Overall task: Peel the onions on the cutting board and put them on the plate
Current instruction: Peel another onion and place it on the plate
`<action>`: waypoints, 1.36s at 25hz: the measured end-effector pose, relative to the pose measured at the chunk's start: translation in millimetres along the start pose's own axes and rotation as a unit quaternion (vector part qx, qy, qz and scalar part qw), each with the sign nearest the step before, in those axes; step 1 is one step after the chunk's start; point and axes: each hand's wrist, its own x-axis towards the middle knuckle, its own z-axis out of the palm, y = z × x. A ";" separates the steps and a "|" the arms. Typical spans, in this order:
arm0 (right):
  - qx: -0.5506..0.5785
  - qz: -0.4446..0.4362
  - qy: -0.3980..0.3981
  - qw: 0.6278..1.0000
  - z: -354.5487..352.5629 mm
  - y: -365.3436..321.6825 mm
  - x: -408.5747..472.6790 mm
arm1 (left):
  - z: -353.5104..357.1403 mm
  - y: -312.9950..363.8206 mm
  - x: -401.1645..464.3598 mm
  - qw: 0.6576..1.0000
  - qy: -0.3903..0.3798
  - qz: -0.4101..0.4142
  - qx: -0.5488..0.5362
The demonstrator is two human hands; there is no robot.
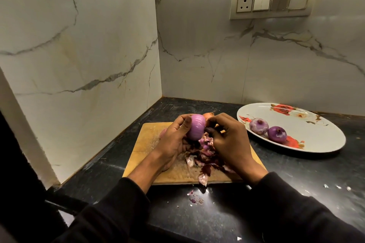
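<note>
Marble-look walls are meeting in a corner behind a dark countertop (286, 173), w/ a switch panel (274, 0) showing high on the right wall. Only one view here — the head cam — so everything is being placed relative to the cutting board (146, 144), which is sitting near the corner.

Above the board's far half, the left hand (173, 140) is cupping an onion (195, 127), fingers curled round its left side & thumb over the top; the onion is looking mostly bare, smooth pale purple. The right hand (227, 140) is working at the onion's right side, fingertips pinched together on what seems to be a scrap of skin — exact contact is hard to tell. Under the hands, a heap of peels (205, 154) is lying on the board, w/ a few bits spilling past its near edge. Something tan is peeking out behind the hands, maybe another unpeeled onion.

Right of the board, well apart, a floral plate (316, 144) is holding two peeled onions (258, 126), touching each other.

Judgement: the bulb is firm, light, and getting slick once bare, so a wrapped grip round its middle is suiting it; skin is thin & tears easily, so it is best pinched at root or tip end.
</note>
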 end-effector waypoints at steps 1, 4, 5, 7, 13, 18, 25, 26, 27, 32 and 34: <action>-0.014 0.000 -0.001 1.000 0.4 -0.6 0.1 | 0.0 0.0 0.2 1.000 0.000 -0.002 -0.006; -0.031 0.001 -0.014 0.999 1.4 -2.1 1.5 | -1.9 -1.6 3.7 1.000 0.004 -0.008 -0.023; -0.033 -0.003 -0.023 0.999 1.9 -2.4 1.6 | -3.1 -1.0 4.4 0.999 0.015 -0.007 -0.032; -0.036 -0.007 -0.036 0.999 3.2 -2.9 0.9 | -6.0 2.1 5.1 0.997 0.049 -0.006 -0.057; -0.002 0.018 -0.045 0.999 -2.7 -2.0 0.5 | -10.7 7.1 5.0 0.994 0.078 -0.010 -0.075; -0.057 -0.008 -0.082 0.995 -1.9 -6.0 3.5 | -8.6 6.2 3.8 0.995 0.077 0.008 -0.056; 0.169 0.127 -0.079 0.974 -4.6 2.2 7.6 | -7.1 2.2 1.4 0.993 0.041 0.071 0.084; 0.198 0.142 -0.096 0.965 -4.6 3.1 6.5 | -8.1 1.6 1.5 0.993 0.029 0.077 0.089; 0.223 0.153 -0.112 0.956 -5.6 2.5 5.3 | -8.2 1.5 1.3 0.993 0.016 0.078 0.091; 0.227 0.176 -0.115 0.951 -14.8 1.4 2.6 | -5.5 3.6 -2.2 0.989 0.003 0.065 0.133; 0.219 0.181 -0.113 0.952 -20.6 3.5 2.0 | -3.0 1.5 -2.7 0.981 0.008 0.076 0.178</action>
